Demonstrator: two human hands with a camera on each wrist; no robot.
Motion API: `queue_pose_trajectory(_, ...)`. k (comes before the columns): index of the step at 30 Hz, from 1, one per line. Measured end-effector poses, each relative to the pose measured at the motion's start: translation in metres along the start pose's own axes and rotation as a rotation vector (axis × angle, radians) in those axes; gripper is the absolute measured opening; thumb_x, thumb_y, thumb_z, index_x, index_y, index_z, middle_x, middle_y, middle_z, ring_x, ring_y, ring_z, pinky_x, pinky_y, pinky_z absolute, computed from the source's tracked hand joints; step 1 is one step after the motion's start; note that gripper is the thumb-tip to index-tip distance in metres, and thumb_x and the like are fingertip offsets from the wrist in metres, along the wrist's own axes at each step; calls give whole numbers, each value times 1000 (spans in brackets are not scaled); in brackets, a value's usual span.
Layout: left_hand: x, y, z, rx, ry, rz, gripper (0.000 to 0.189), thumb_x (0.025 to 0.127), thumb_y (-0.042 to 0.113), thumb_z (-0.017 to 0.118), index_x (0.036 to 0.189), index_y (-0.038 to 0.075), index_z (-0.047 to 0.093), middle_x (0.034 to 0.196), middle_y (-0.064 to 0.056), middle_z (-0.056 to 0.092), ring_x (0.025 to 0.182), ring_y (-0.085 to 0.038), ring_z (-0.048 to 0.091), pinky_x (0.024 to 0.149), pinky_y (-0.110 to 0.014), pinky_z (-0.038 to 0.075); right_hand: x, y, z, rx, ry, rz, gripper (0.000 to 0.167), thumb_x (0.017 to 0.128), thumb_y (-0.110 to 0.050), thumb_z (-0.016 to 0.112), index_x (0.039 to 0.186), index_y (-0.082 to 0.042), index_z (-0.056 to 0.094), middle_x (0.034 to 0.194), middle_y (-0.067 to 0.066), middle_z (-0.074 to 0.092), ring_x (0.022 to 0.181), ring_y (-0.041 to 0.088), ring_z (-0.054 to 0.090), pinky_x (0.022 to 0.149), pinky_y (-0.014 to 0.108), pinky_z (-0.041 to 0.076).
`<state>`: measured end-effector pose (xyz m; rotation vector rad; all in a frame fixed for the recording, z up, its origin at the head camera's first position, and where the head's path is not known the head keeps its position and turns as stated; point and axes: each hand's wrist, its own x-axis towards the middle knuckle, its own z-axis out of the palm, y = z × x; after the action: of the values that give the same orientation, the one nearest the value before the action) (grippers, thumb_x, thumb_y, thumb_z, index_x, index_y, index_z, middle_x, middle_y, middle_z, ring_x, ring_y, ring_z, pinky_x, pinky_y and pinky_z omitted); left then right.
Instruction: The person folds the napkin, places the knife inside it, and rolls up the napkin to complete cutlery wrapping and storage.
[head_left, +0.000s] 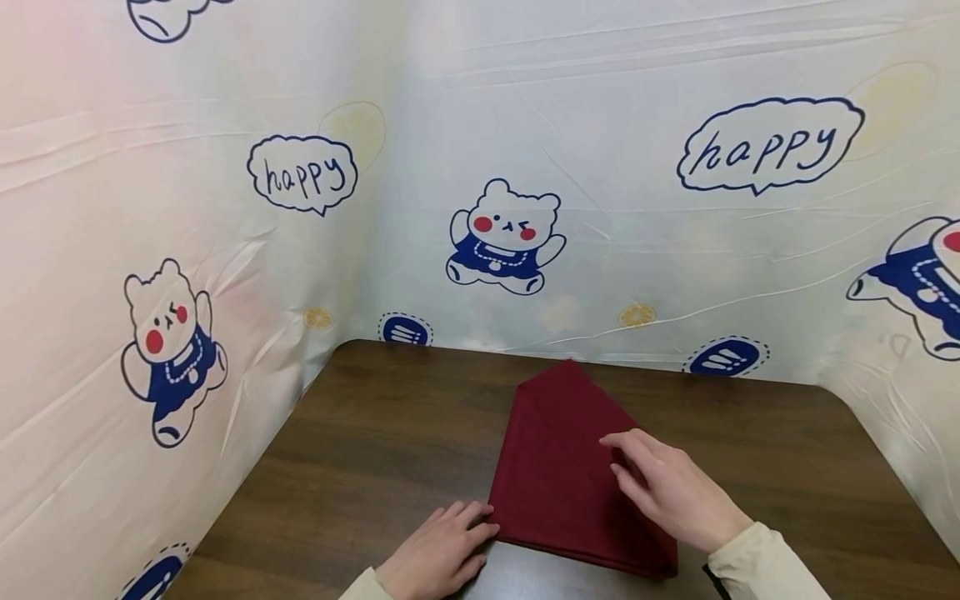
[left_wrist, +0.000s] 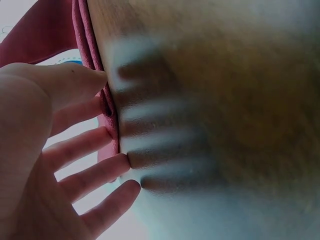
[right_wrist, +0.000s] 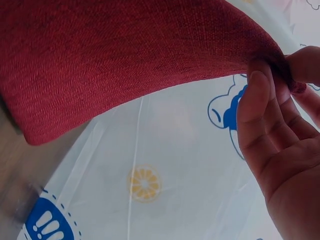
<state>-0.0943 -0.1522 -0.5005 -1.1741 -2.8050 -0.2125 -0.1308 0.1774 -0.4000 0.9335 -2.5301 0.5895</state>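
A dark red folded cloth (head_left: 555, 467) lies on the wooden table, its far end tapering to a point and several layers showing along the near edge. My left hand (head_left: 438, 550) rests at its near left corner. Seen from the left wrist, the fingers are spread and fairly straight, with tips against the tabletop and the thumb along the layered edge (left_wrist: 85, 35). Over the right side of the cloth is my right hand (head_left: 675, 492). In the right wrist view its thumb and fingers pinch a raised edge of the red fabric (right_wrist: 125, 60), which slopes down from them.
The brown wooden table (head_left: 390, 417) extends on both sides of the cloth. A pale curtain (head_left: 600, 250) printed with bears and the word "happy" hangs behind and along the sides, close to the table's edges.
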Motion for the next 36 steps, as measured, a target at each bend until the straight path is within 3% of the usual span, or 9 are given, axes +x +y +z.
queue_pose_trajectory(8,0,0,0,6,18,3,30,92,27,63,120,20,65,128,0,57,110,-18,57,80,-35,50,7,-8,9,18,-34,19,37,84,-11,72,118,-15,59,109,-7,65,87,-2,60,76,24,54)
queue_pose_trajectory(12,0,0,0,13,22,8,30,91,28,63,121,20,65,127,0,57,109,-18,57,81,-35,50,9,-11,13,43,-20,10,36,83,-9,72,117,-11,59,105,-4,66,84,-2,58,73,22,53)
queue_pose_trajectory(21,0,1,0,18,14,2,30,92,28,63,120,20,66,128,-1,57,111,-19,57,81,-35,51,10,-16,25,81,33,12,25,79,-8,76,97,-14,60,87,-9,62,74,-1,55,65,17,49)
queue_pose_trajectory(36,1,0,-2,-2,-28,-12,30,93,28,62,121,21,65,129,1,57,111,-17,57,80,-35,51,20,-31,40,-24,50,18,18,79,-19,77,89,-21,62,84,-16,61,67,-1,54,60,20,48)
